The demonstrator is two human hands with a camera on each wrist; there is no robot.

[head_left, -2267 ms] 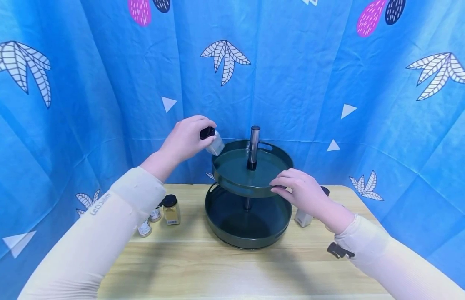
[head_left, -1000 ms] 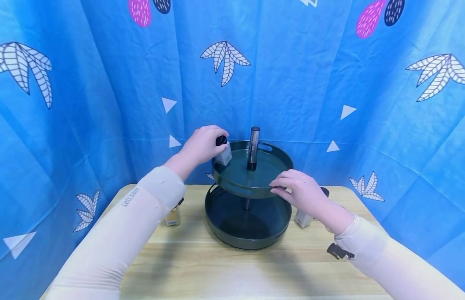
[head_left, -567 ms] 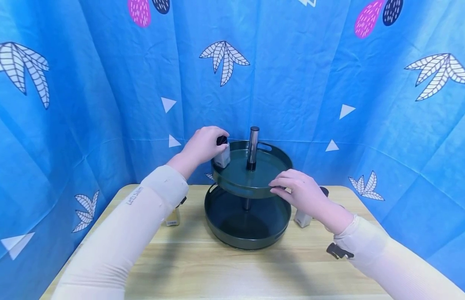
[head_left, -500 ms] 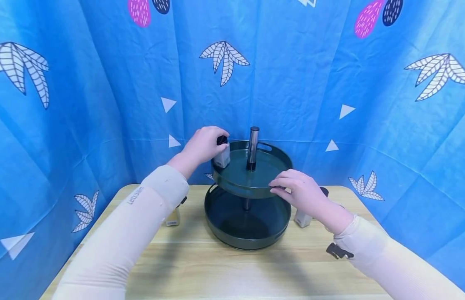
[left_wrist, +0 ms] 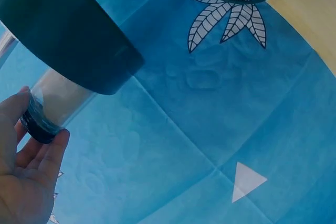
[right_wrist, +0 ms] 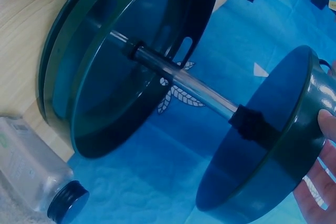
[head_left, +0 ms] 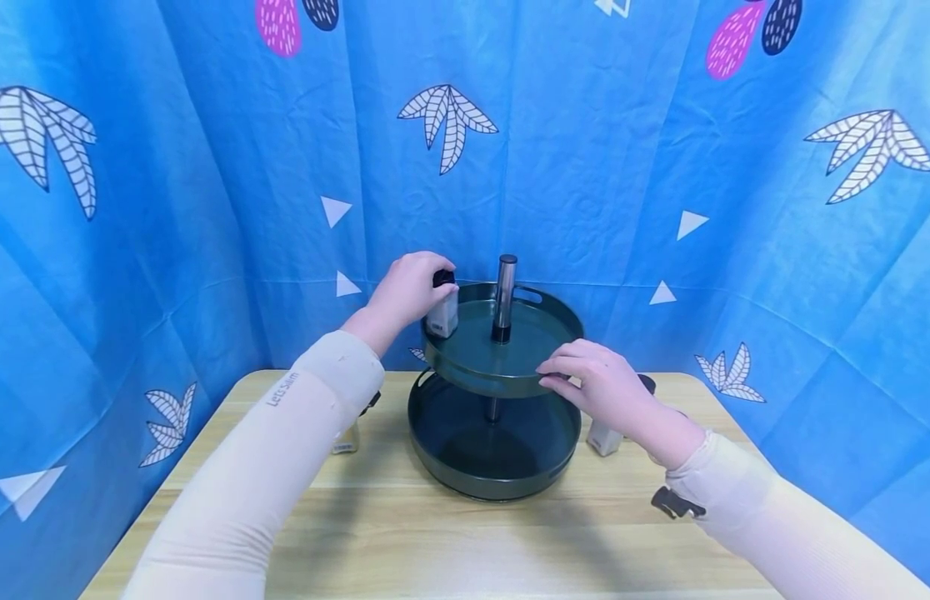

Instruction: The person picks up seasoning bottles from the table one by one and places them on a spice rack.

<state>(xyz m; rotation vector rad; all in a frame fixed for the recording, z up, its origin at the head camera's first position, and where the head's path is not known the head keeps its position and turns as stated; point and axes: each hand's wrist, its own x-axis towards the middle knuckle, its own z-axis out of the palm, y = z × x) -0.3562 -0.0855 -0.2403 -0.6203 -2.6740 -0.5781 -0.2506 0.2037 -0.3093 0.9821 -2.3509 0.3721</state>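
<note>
My left hand (head_left: 408, 292) pinches the black cap of a clear jar with pale contents (head_left: 442, 318). The jar stands upright at the left side of the upper tray (head_left: 536, 337) of a dark green two-tier stand. In the left wrist view, thumb and fingers (left_wrist: 34, 156) are round the cap, and the tray wall hides the jar's lower end. My right hand (head_left: 596, 383) grips the upper tray's front right rim; in the right wrist view the hand (right_wrist: 320, 177) has its thumb on the tray wall. The lower tray (head_left: 495, 487) holds nothing visible.
A white jar with a black cap (head_left: 605, 437) stands on the table (head_left: 435, 550) right of the stand, partly behind my right hand. A yellow jar (head_left: 347, 439) is left of it, mostly hidden by my left sleeve. A blue curtain (head_left: 585, 167) hangs behind.
My left hand has moved right and down with the jar, from above the upper tray's left edge to inside it. In the last half second the jar has straightened slightly. My right hand stays on the rim.
</note>
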